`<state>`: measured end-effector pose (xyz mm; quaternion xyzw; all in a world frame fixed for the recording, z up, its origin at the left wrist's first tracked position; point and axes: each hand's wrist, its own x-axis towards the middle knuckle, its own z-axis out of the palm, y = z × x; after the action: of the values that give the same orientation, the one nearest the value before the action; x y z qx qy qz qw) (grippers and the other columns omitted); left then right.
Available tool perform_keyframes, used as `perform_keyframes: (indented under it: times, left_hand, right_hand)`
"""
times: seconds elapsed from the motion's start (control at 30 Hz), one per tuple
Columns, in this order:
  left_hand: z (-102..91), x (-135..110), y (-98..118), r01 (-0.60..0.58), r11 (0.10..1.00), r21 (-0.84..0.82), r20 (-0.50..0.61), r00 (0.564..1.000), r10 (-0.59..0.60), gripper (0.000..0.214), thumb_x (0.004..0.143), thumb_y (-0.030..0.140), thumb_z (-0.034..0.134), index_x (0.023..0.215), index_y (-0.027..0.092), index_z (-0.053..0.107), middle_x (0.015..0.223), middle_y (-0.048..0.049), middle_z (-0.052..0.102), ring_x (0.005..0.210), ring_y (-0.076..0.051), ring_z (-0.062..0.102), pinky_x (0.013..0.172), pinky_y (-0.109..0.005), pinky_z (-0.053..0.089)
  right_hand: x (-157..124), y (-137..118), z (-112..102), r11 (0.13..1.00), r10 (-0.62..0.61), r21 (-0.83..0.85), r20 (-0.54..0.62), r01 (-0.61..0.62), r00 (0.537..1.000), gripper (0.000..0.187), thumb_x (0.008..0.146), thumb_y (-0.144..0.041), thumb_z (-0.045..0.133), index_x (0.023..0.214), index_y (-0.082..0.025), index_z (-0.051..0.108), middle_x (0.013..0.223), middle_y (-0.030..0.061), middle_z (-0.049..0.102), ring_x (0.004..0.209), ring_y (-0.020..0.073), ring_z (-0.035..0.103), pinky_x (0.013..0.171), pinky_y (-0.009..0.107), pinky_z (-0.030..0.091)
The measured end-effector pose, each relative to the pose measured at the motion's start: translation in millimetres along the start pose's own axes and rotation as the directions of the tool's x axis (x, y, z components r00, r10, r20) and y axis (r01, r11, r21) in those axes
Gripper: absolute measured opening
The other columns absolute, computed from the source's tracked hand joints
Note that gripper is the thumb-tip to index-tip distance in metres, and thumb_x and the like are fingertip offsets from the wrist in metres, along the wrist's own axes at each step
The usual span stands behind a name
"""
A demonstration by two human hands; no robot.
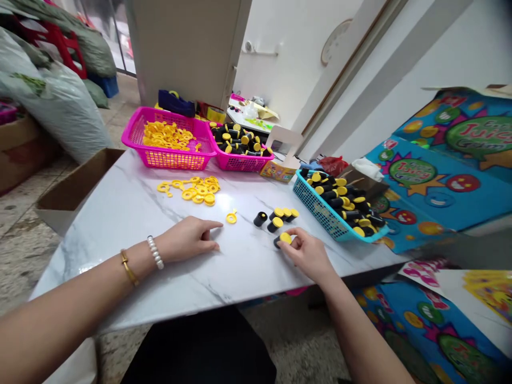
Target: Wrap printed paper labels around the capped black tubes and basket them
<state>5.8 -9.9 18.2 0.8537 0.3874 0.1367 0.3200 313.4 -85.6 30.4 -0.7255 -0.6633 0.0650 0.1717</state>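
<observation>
My right hand pinches a small black cylinder with a yellow cap at the table's front right. Just beyond it stand several more capped black cylinders and a black cylinder whose top is mostly black. My left hand hovers over or rests on the tabletop with its index finger stretched out and nothing in it. A single yellow ring with a tab lies just past that fingertip. Farther back is a loose pile of yellow rings.
On the marble-patterned table stand a pink basket of yellow parts, a pink basket of black-and-yellow cylinders and a blue basket of similar cylinders. Printed cardboard boxes are at the right; an open carton sits left.
</observation>
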Motion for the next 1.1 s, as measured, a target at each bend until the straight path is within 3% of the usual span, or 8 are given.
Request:
perform_keyframes:
  times: [0.13, 0.27, 0.37, 0.5, 0.67, 0.8, 0.9, 1.1]
  left_hand:
    - [-0.9, 1, 1, 0.004, 1.000, -0.012, 0.002, 1.000, -0.003, 0.048, 0.082, 0.040, 0.058, 0.123, 0.016, 0.063, 0.070, -0.0005, 0.066, 0.063, -0.015, 0.058, 0.060, -0.023, 0.036]
    - [-0.6, 0, 1, 0.007, 1.000, -0.014, 0.001, 1.000, -0.007, 0.044, 0.082, 0.038, 0.059, 0.120, 0.016, 0.065, 0.071, -0.0014, 0.067, 0.064, -0.016, 0.059, 0.061, -0.023, 0.037]
    - [0.0, 0, 0, -0.002, 1.000, -0.020, 0.004, 1.000, 0.003, 0.043, 0.083, 0.039, 0.058, 0.119, 0.016, 0.066, 0.072, -0.0019, 0.068, 0.065, -0.016, 0.059, 0.061, -0.024, 0.038]
    - [2.3, 0, -4, -0.014, 0.999, -0.042, -0.042, 0.999, 0.012, 0.047, 0.083, 0.038, 0.059, 0.124, 0.016, 0.062, 0.075, -0.0020, 0.069, 0.068, -0.016, 0.061, 0.064, -0.024, 0.040]
    - [7.3, 3, -9, -0.043, 0.998, -0.054, -0.206, 0.978, 0.031, 0.067, 0.074, 0.041, 0.071, 0.134, 0.020, 0.052, 0.100, -0.0040, 0.068, 0.079, -0.017, 0.060, 0.072, -0.025, 0.042]
    - [7.9, 4, -11, -0.122, 0.992, -0.025, -0.242, 0.964, 0.113, 0.046, 0.077, 0.038, 0.069, 0.119, 0.021, 0.064, 0.099, -0.0054, 0.065, 0.088, -0.019, 0.058, 0.077, -0.026, 0.042]
    - [3.2, 4, -13, -0.096, 0.995, -0.028, -0.226, 0.970, 0.088, 0.031, 0.077, 0.036, 0.069, 0.103, 0.018, 0.071, 0.090, -0.0046, 0.065, 0.084, -0.018, 0.058, 0.075, -0.025, 0.042]
    - [-4.6, 6, -17, -0.002, 1.000, 0.023, -0.221, 0.975, 0.007, 0.033, 0.071, 0.038, 0.074, 0.098, 0.018, 0.072, 0.084, -0.0032, 0.065, 0.077, -0.017, 0.058, 0.068, -0.024, 0.042]
  right_hand:
    - [9, 10, -5, 0.926, 0.026, -0.366, -0.173, -0.088, 0.985, 0.046, 0.082, -0.055, 0.057, 0.110, -0.019, 0.061, 0.062, 0.0048, 0.065, 0.061, 0.0260, 0.062, 0.056, 0.031, 0.036]
    - [24, -5, -11, 0.897, -0.237, -0.437, -0.336, 0.073, 0.912, 0.045, 0.087, -0.052, 0.052, 0.109, -0.015, 0.065, 0.087, 0.0135, 0.070, 0.083, 0.0295, 0.063, 0.074, 0.039, 0.043]
    - [46, -19, -9, 0.836, -0.466, -0.425, -0.216, 0.347, 0.858, 0.038, 0.084, -0.042, 0.059, 0.114, -0.018, 0.065, 0.107, 0.0127, 0.068, 0.110, 0.0325, 0.054, 0.101, 0.049, 0.032]
    - [70, -38, 2, 0.801, -0.516, -0.355, -0.002, 0.482, 0.857, 0.023, 0.082, -0.027, 0.059, 0.102, -0.020, 0.068, 0.097, 0.0084, 0.072, 0.111, 0.0300, 0.056, 0.109, 0.055, 0.022]
    - [54, -82, 21, 0.772, -0.631, -0.160, -0.075, 0.615, 0.772, 0.011, 0.079, -0.027, 0.063, 0.088, -0.021, 0.065, 0.088, 0.0064, 0.070, 0.097, 0.0250, 0.061, 0.107, 0.050, 0.030]
    - [39, -111, 36, 0.695, -0.714, 0.031, -0.087, 0.718, 0.695, 0.019, 0.081, -0.026, 0.063, 0.100, -0.021, 0.061, 0.094, 0.0053, 0.069, 0.104, 0.0234, 0.061, 0.111, 0.049, 0.027]
    - [48, -109, 39, 0.705, -0.699, 0.093, -0.075, 0.703, 0.711, 0.028, 0.086, -0.029, 0.059, 0.113, -0.020, 0.057, 0.103, 0.0069, 0.069, 0.106, 0.0221, 0.061, 0.112, 0.048, 0.028]
    - [59, -80, 35, 0.655, -0.690, -0.216, 0.218, 0.724, 0.690, 0.064, 0.087, -0.052, 0.055, 0.138, -0.015, 0.046, 0.139, 0.0162, 0.052, 0.136, 0.0367, 0.034, 0.109, 0.059, 0.027]
